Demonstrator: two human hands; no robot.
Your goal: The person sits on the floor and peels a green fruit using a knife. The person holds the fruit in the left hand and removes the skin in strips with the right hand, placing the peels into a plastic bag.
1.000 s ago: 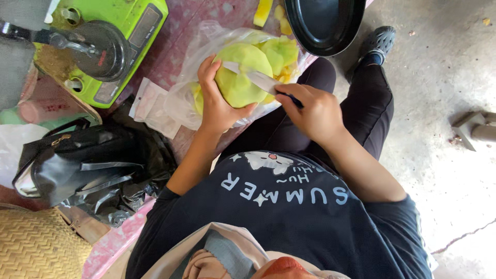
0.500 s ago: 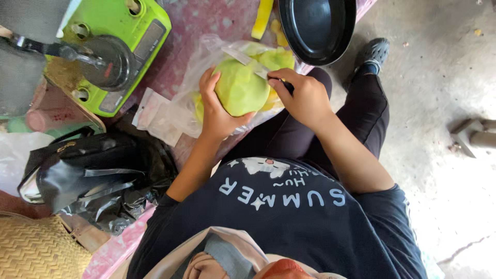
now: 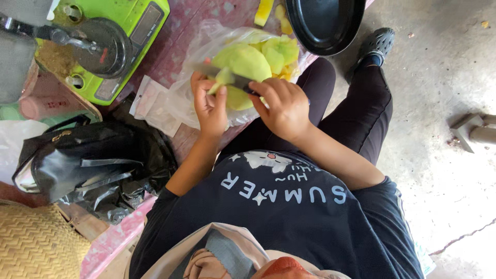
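The left hand (image 3: 209,106) is closed around a peeled pale-green fruit (image 3: 243,64), fingers (image 3: 199,88) curled over its near side and the thumb pressed against a thin green slice. The fruit is held just above a clear plastic bag (image 3: 178,98) spread on the pink surface (image 3: 170,51), where more cut pieces lie. For the cut to be done well, the fruit should be kept steady in the palm, the thumb kept clear of the edge, and the knife (image 3: 227,77) drawn in shallow, even strokes so that slices drop into the bag. The blade is laid across the fruit; its tip is partly hidden, so the depth of the cut cannot be told. The right hand (image 3: 284,106) is wrapped firmly around the knife handle. The flesh looks smooth, firm and yellowish green, probably an unripe mango.
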